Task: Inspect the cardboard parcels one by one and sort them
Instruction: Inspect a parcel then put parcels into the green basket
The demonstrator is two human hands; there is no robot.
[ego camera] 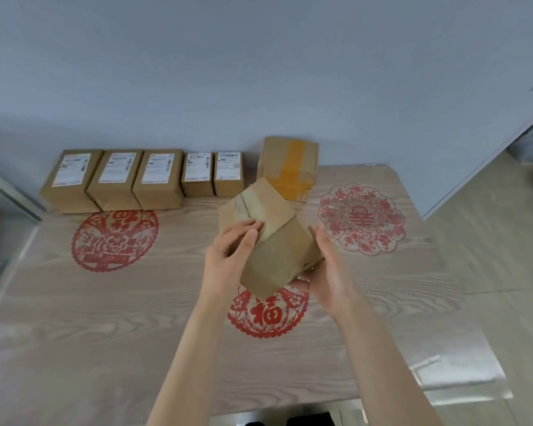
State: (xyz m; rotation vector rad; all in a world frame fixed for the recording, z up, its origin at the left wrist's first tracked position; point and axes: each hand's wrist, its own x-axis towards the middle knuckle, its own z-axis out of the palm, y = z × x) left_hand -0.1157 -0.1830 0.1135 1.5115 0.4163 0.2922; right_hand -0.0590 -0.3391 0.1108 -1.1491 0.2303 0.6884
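I hold a brown cardboard parcel (274, 241) tilted above the middle of the table, its taped side up and no label showing. My left hand (228, 250) grips its left side with fingers over the top. My right hand (330, 272) cups its right and lower edge. Along the back wall stands a row of labelled parcels: three larger ones (114, 179) at the left and two smaller ones (213, 173) beside them. A bigger parcel with yellow tape (290, 164) leans against the wall behind the held one.
The wood-grain table (105, 318) carries red paper-cut decorations (114, 238) under a clear cover. The table's right edge (437, 256) borders open floor. A grey wall runs close behind the parcels. A metal frame (10, 195) stands at the left.
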